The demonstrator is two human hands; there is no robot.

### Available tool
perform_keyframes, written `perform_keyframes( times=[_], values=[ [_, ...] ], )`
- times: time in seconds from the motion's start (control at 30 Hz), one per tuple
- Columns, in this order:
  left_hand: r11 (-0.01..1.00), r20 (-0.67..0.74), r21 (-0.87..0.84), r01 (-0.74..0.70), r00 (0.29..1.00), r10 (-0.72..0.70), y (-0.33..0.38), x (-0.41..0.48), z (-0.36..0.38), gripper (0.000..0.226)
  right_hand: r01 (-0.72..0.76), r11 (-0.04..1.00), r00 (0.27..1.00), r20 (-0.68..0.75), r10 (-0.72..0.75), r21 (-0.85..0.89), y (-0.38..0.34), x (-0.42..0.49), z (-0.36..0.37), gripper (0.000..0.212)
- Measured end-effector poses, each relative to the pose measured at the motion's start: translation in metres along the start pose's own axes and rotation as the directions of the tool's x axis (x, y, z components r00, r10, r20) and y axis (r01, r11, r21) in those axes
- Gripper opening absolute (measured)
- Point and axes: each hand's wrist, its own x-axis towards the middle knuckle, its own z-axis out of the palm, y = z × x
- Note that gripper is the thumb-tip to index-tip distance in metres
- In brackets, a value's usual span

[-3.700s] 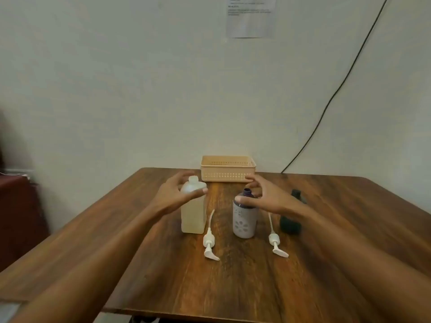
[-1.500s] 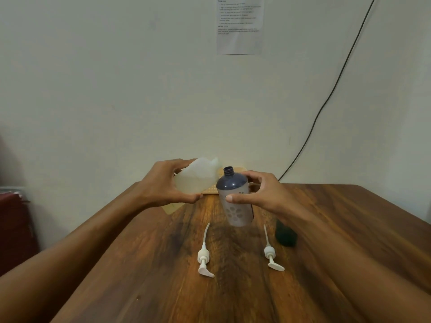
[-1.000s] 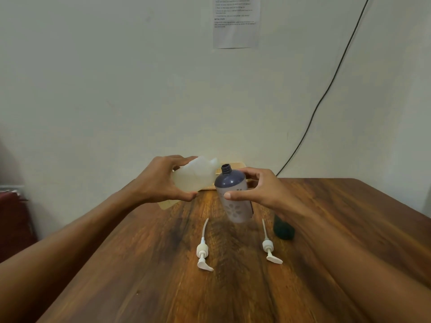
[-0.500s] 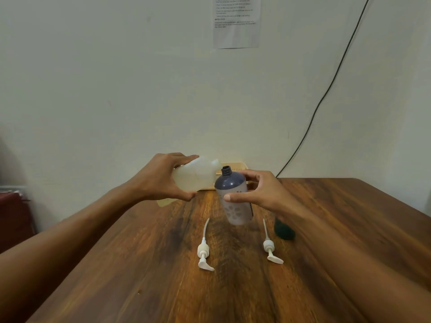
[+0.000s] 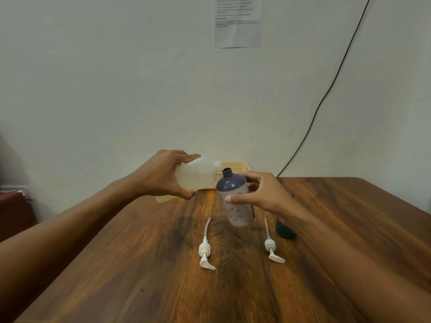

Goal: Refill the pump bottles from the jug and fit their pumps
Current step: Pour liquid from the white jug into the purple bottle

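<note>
My left hand (image 5: 163, 174) grips the translucent jug (image 5: 198, 174), tipped sideways above the table with its spout at the open neck of the purple-and-white bottle (image 5: 235, 199). My right hand (image 5: 263, 194) holds that bottle lifted and slightly tilted. Two white pumps lie on the table: one (image 5: 205, 250) in the middle, one (image 5: 271, 248) to its right. A dark green bottle (image 5: 285, 230) stands behind my right forearm, mostly hidden.
A beige plastic basket (image 5: 238, 167) sits at the table's (image 5: 140, 276) far edge against the wall, partly behind the jug and bottle. A black cable (image 5: 326, 94) runs down the wall on the right. A dark red object (image 5: 14, 206) stands left of the table.
Both hands lifted the jug and the bottle off the table and brought them together. In the last second the jug's spout has stayed at the bottle's neck.
</note>
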Motion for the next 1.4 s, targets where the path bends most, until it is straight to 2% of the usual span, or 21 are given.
perform_keyframes(
  times=[0.23,0.5,0.63,0.77,0.9,1.0,1.2,1.4],
  values=[
    [1.000,0.020,0.025,-0.010,1.000,0.009,-0.001,0.001,-0.002,0.096,-0.011,1.000,1.000,0.004,0.011,0.019,0.000,-0.001,0.004,0.064],
    [0.998,0.028,0.062,-0.011,1.000,0.009,0.000,0.003,-0.005,0.098,-0.022,0.999,1.000,-0.004,0.022,0.027,0.001,-0.001,0.003,0.062],
    [0.997,0.037,0.080,-0.017,0.999,0.014,0.001,0.004,-0.007,0.098,-0.023,1.000,1.000,-0.010,0.023,0.018,0.001,0.000,0.006,0.068],
    [0.996,0.039,0.091,-0.016,0.999,0.013,0.000,0.005,-0.009,0.100,-0.025,1.000,1.000,-0.006,0.025,0.009,-0.001,-0.001,0.005,0.060],
    [0.996,0.048,0.089,-0.029,0.999,0.025,0.002,0.005,-0.010,0.100,-0.008,1.000,1.000,0.006,0.008,0.013,-0.001,-0.002,0.004,0.078],
    [0.996,0.049,0.088,-0.027,0.999,0.022,0.002,0.004,-0.011,0.101,-0.004,1.000,1.000,0.017,0.004,0.020,-0.001,-0.003,0.003,0.080],
    [0.995,0.040,0.097,-0.034,0.999,0.030,0.001,0.006,-0.011,0.099,-0.016,0.999,1.000,0.012,0.016,0.032,-0.002,-0.002,0.003,0.058],
    [0.994,0.044,0.103,-0.032,0.999,0.028,0.001,0.006,-0.011,0.100,-0.007,0.999,1.000,0.004,0.007,0.039,0.000,-0.002,0.004,0.058]
  ],
)
